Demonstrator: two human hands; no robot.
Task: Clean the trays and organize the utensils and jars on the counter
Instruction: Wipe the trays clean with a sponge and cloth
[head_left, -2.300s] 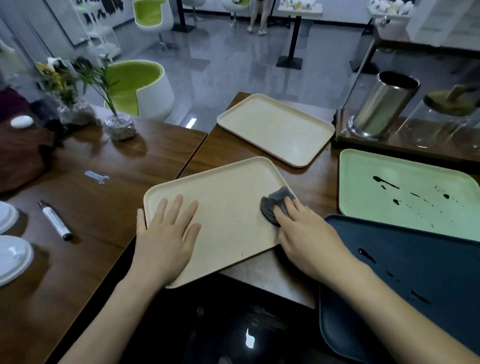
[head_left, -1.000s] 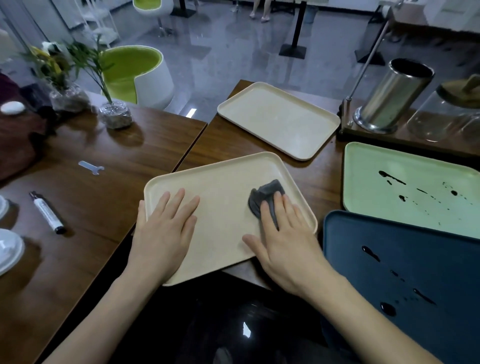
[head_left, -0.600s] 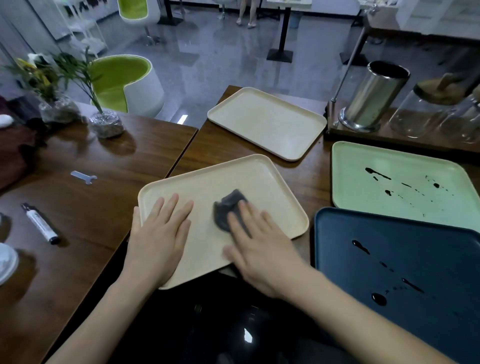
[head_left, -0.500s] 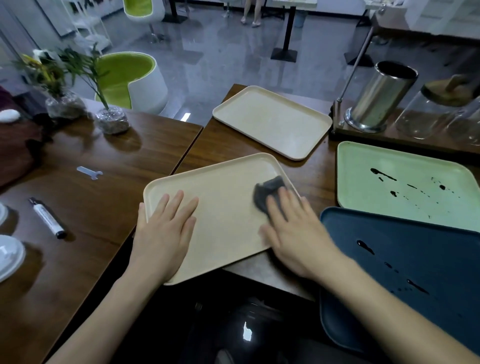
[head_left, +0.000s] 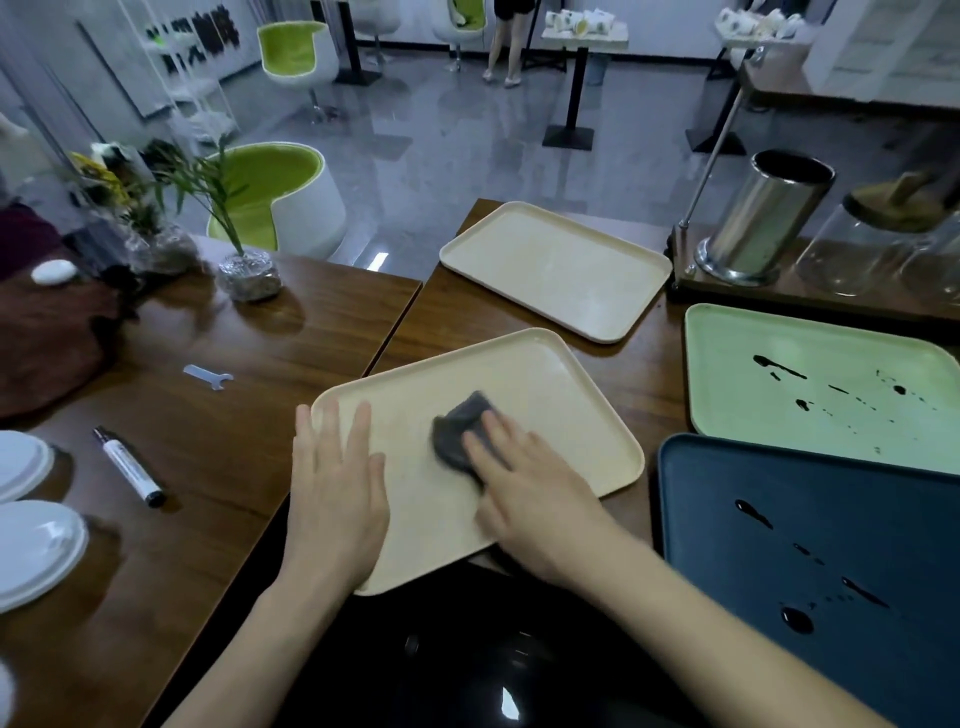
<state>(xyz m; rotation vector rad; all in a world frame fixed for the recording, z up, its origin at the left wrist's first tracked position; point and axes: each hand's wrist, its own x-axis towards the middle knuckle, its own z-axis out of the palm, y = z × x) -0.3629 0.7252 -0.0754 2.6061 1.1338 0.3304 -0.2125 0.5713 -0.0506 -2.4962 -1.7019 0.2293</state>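
Nearest, the left hand (head_left: 337, 499) lies flat on the near-left part of the beige rectangular plastic tray (head_left: 545, 384), fingers straight and slightly spread. The right hand (head_left: 535, 504) presses a crumpled dark grey cloth (head_left: 460, 431) onto the tray's middle with straight fingers held close together. To the right sits a dark blue rectangular tray (head_left: 883, 519) spotted with black liquid, a similarly splashed pale green tray (head_left: 737, 405) behind it, and farther back a second beige tray (head_left: 556, 270), a shiny steel cylinder (head_left: 758, 223) and a clear glass jar with a wooden lid (head_left: 841, 254).

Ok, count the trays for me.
4: beige tray under the cloth, nearest; second beige tray behind it; green tray, right; dark blue tray, near right. None seems stacked.
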